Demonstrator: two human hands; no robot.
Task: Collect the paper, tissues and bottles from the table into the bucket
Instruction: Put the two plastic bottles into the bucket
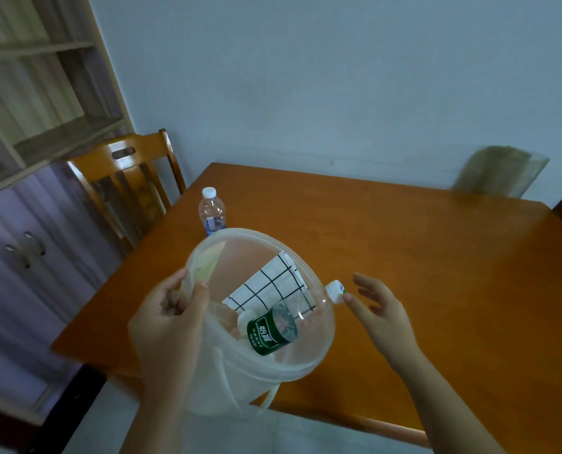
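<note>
My left hand (168, 319) grips the near-left rim of a translucent white bucket (318, 352), which hangs tilted over the table's near edge. A clear bottle with a green label (273, 329) lies slanted across the bucket's right rim, base inside and white cap (336, 291) poking out. My right hand (377, 309) is open just right of that cap, fingertips almost touching it. White paper with a black grid (269, 286) and something pale, perhaps tissue, show in the bucket. Behind the bucket, a second clear bottle (212, 213) with a blue label stands upright on the table.
The wooden table (420, 257) stands against a pale wall. A wooden chair (132, 178) is at its far-left corner, with shelving and a cabinet behind it. A blurred grey-green object (499, 172) is at the table's far right edge.
</note>
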